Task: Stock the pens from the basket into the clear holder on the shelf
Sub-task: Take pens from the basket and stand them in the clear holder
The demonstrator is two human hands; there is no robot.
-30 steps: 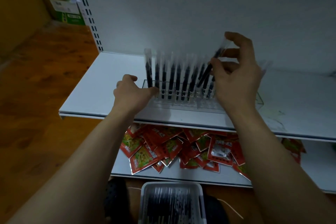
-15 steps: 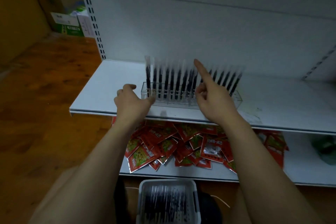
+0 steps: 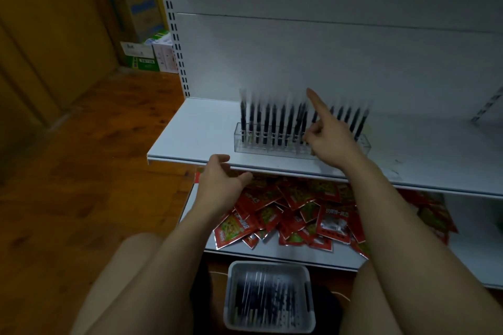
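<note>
A clear holder [image 3: 272,148] stands on the white shelf [image 3: 196,133] with a row of several dark pens [image 3: 273,122] upright in it. My right hand [image 3: 330,141] is in front of the holder's right half. Its index finger points up among the pens, the other fingers are curled, and it holds nothing. My left hand [image 3: 221,185] hovers loosely open just before the shelf's front edge, apart from the holder. Below, between my knees, a grey basket [image 3: 231,294] holds several more pens [image 3: 266,299].
Red snack packets [image 3: 299,212] lie heaped on the lower shelf. Cardboard boxes [image 3: 141,8] are stacked at the far left beside the shelf upright. Wooden floor [image 3: 81,158] stretches to the left. The right part of the upper shelf is bare.
My right hand set its pen in the holder and now points with one finger. My left hand let go of the holder's left end and drew back to the shelf edge.
</note>
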